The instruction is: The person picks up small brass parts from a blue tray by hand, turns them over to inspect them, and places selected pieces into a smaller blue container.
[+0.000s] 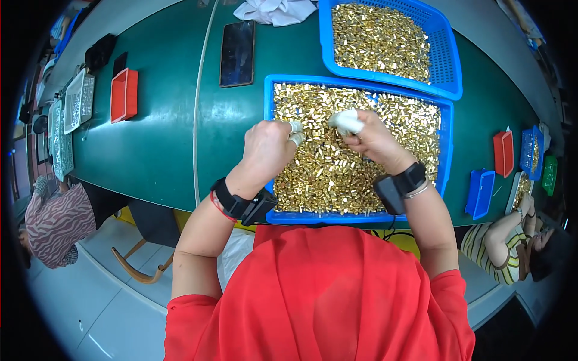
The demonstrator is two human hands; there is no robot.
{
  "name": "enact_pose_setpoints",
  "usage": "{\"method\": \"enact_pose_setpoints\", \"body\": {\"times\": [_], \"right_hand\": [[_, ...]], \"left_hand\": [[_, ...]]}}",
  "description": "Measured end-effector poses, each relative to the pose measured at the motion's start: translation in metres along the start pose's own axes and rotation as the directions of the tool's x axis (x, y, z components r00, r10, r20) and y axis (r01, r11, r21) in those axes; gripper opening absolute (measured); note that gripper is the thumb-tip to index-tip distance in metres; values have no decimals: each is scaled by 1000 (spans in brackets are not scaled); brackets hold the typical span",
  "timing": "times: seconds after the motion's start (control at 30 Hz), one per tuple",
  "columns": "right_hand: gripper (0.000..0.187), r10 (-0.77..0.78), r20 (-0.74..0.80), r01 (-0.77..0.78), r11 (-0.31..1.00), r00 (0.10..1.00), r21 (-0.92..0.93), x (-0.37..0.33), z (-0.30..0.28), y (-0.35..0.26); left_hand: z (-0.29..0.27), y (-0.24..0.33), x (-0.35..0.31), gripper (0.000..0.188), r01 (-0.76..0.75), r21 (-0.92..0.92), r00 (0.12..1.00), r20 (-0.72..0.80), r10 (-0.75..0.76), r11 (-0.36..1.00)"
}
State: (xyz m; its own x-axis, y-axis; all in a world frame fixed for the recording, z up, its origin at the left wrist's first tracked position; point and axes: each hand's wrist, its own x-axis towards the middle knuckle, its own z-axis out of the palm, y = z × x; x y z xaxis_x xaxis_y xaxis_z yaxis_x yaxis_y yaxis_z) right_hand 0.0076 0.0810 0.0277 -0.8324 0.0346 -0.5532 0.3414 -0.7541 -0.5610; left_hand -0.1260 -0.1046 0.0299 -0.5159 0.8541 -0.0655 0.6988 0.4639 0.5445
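Small, shiny gold-coloured metal pieces (337, 174) fill a shallow blue tray (447, 156) in front of me. Over its left part, my left hand (268, 147) has its fingers curled, with white covers on two fingertips. Nearer the middle, my right hand (370, 137) is bent over the pieces, its white-covered fingertips drawn together in a pinch. Whatever either hand may hold between the fingertips is too small or hidden to make out. Both wrists carry black strapped devices.
Behind the tray stands a blue perforated basket (447, 57) of similar pieces. A dark phone (237, 54) and white cloth (276, 11) lie on the green table (162, 108). Red bins (124, 96) and a blue bin (480, 194) stand farther out. People sit at both sides.
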Motion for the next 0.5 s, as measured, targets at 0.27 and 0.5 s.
{"method": "enact_pose_setpoints", "body": {"times": [0.27, 0.5], "right_hand": [[10, -567, 129, 241, 128, 814, -962, 33, 22, 50], [11, -467, 151, 297, 257, 871, -920, 33, 19, 48]], "left_hand": [[-10, 1, 3, 17, 105, 111, 993, 37, -109, 988], [1, 0, 9, 21, -22, 172, 999, 31, 17, 985]]}}
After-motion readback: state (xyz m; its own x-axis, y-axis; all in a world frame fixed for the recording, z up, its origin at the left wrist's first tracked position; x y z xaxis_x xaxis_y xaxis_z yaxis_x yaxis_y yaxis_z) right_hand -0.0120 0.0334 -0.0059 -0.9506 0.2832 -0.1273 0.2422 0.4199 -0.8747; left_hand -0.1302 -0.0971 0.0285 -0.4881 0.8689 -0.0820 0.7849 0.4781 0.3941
